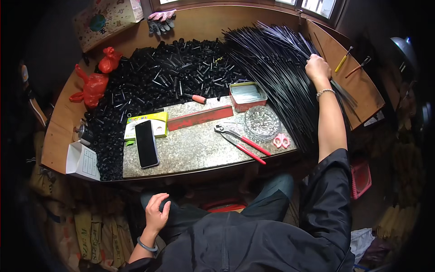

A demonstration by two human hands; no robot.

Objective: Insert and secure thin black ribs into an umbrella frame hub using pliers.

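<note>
My right hand (318, 68) is reached out to the far right, closed round a bundle of thin dark rods (287, 38) whose ends stick out on both sides of the fist. Under and beside it spreads a large heap of long thin black rods (276, 75). Above my lap, off the table, my left hand (157, 212) hangs with nothing in it, its fingers loosely bent and the thumb apart. Red-handled pincers (244, 144) lie on the speckled board (195, 154), near a round glass dish (262, 122) and pink-handled scissors (281, 140).
Small black tubular parts (158, 75) are piled across the left and back. On the board are a phone (146, 144) leaning on a yellow-and-white box (131, 127), a red bar (199, 118) and a tin of thin sticks (248, 94). Red bags (93, 88) line the left rim.
</note>
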